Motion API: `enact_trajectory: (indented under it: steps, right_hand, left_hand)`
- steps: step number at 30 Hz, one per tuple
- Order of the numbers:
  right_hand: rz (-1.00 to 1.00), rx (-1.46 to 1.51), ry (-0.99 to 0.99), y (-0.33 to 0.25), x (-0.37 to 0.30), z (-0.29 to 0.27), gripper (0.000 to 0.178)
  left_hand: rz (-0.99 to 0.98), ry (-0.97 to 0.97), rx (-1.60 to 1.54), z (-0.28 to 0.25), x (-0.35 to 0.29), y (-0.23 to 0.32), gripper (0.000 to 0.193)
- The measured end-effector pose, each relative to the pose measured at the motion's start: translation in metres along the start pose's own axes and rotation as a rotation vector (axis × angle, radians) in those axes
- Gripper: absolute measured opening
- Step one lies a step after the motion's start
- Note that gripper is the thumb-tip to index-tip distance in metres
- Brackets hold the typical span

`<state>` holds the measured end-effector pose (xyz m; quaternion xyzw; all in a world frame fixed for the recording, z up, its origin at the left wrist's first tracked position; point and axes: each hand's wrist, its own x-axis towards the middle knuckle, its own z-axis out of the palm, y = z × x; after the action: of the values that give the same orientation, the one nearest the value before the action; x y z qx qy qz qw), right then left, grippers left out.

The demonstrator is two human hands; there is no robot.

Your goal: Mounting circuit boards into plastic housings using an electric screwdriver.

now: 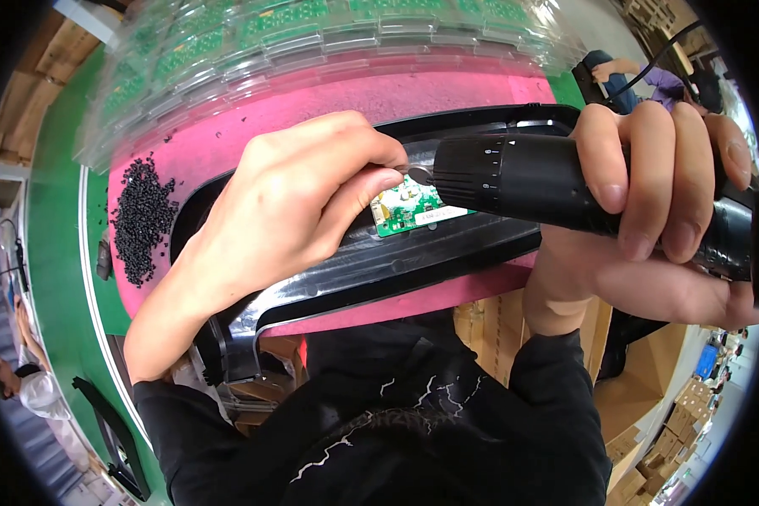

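My right hand [658, 177] is wrapped around a thick black electric screwdriver [523, 175], held nearly level with its nose pointing left. At that nose, the thumb and forefinger of my left hand [299, 190] are pinched together. Whatever lies between those fingertips is too small or hidden to name. Just below the screwdriver's nose is a green circuit board [401, 218] with a white label strip, partly covered by the hand and the tool. It sits inside a long black plastic housing [346, 282] with a raised rim.
Small black pieces, seemingly screws, form a pile [141, 223] on the pink mat [219, 126] at left. Clear stacked trays [253, 51] of green boards stand behind. A black frame [114, 434] lies on the green surface at lower left. Cardboard boxes [649, 363] and other people are around.
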<state>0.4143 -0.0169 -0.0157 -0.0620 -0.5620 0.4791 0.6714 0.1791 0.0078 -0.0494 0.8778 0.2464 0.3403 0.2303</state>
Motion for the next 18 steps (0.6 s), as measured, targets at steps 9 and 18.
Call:
enact_trajectory:
  steps: [9,18]
  right_hand:
    - [-0.019,0.022,0.02,-0.004,-0.007,0.001,0.063]
    - [0.053,-0.223,-0.082,0.014,-0.005,-0.029,0.095]
  left_hand:
    - [0.071,0.022,-0.04,0.008,0.0,-0.008,0.013]
    - [-0.149,-0.077,-0.038,0.004,-0.008,-0.019,0.014]
